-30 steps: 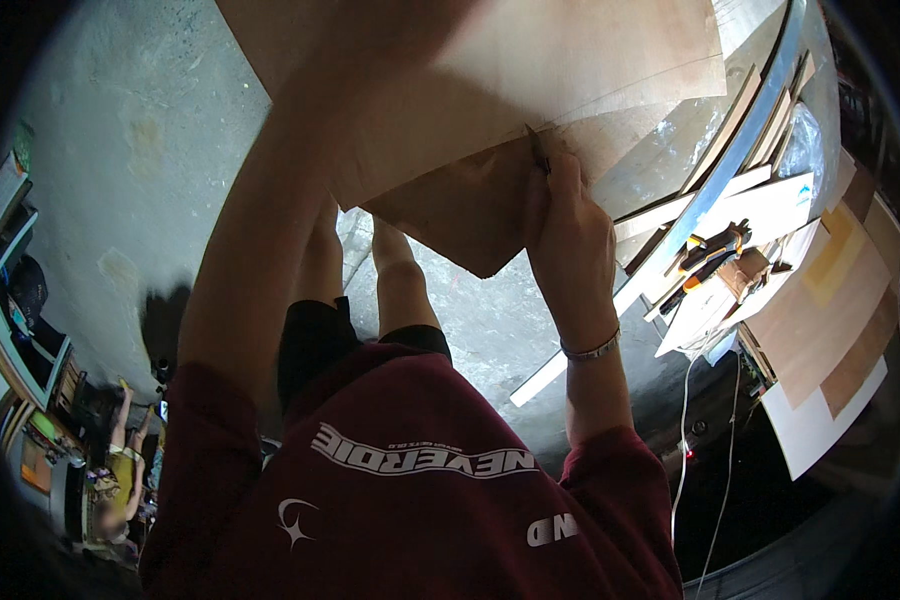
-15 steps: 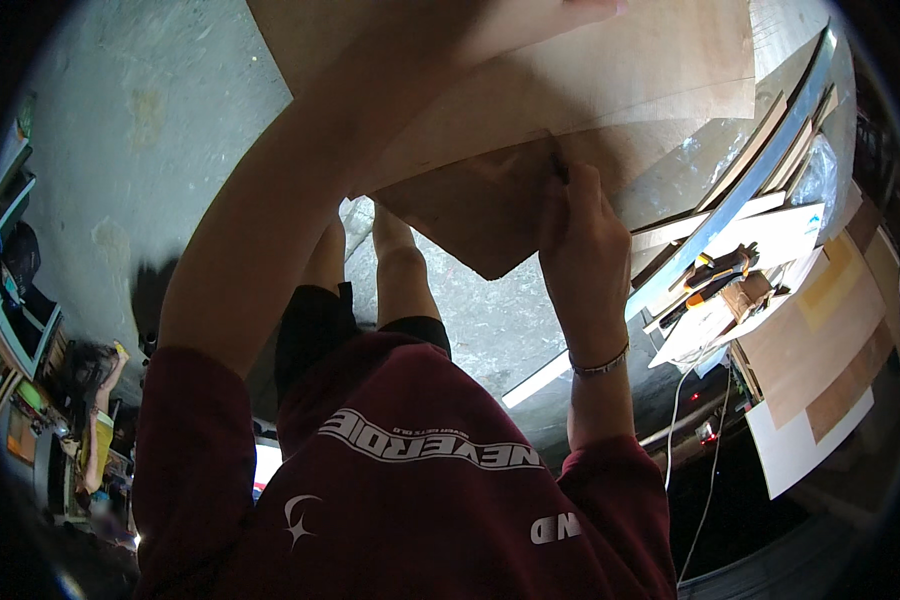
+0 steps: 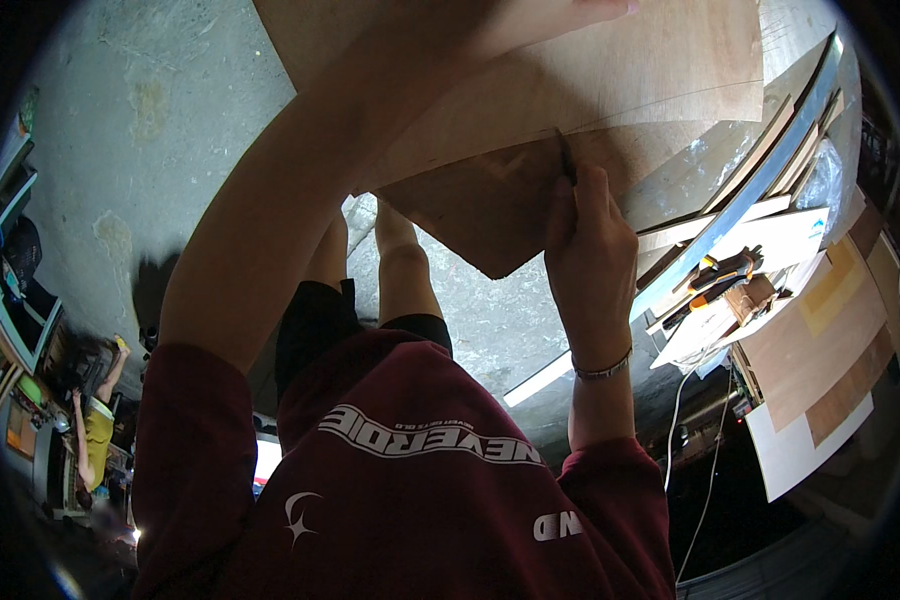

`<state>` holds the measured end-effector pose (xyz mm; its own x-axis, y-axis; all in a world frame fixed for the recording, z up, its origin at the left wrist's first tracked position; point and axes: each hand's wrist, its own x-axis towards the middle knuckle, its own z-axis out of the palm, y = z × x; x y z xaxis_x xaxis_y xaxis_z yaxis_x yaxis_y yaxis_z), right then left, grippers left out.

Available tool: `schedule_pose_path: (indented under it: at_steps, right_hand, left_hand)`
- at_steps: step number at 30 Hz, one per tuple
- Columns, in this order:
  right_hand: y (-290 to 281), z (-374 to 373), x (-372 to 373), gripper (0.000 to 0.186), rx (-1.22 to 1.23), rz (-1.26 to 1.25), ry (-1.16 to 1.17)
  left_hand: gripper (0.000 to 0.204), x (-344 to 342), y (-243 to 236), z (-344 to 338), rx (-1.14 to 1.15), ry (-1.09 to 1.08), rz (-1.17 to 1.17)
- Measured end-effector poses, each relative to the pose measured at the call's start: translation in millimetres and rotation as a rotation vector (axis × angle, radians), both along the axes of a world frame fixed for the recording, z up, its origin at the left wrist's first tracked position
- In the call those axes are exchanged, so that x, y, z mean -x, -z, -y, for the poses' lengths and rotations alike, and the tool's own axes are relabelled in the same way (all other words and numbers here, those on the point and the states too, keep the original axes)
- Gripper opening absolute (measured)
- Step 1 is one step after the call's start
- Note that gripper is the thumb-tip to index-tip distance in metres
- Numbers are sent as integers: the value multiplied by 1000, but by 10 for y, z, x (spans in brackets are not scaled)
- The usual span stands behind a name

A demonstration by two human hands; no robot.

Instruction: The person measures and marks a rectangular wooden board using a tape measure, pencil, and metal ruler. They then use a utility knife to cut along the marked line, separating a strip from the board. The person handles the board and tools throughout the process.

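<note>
Head view: the right hand [image 3: 585,240] pinches a pencil [image 3: 566,160] between thumb and fingers, its tip on a large plywood sheet [image 3: 610,90] near that sheet's lower edge. The left hand [image 3: 560,15] lies flat along the sheet's top, fingers stretched out and closed on nothing; only its forearm [image 3: 300,200] crosses the middle of the picture. A second, darker board [image 3: 480,210] lies under the sheet, and its corner juts down past the sheet's edge, just left of the right hand. Below that corner the concrete floor [image 3: 120,120] is bare, with two legs [image 3: 370,260] standing on it. At the right, more boards [image 3: 810,340] are stacked; I count at least four, well apart from the hands. One orange-handled tool [image 3: 715,275] lies on them. One wristband [image 3: 602,370] circles the right wrist.
</note>
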<state>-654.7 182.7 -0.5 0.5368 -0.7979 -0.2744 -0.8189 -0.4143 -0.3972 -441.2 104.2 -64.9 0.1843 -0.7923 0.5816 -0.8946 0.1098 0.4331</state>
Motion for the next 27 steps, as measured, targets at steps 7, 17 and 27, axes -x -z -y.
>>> schedule_pose_path:
  at_steps: [7, 17, 27]
  right_hand:
    - [-27, 7, -29, 13, -26, -35, -1]
    - [-89, 59, -154, 17, -121, -162, 18]
    - [-140, 69, -153, 17, -192, -157, 22]
  left_hand:
    - [57, -18, -19, -21, -26, 10, -41]
    - [59, 11, 95, 54, -42, -14, -22]
    - [61, -36, 127, 110, -15, -9, -71]
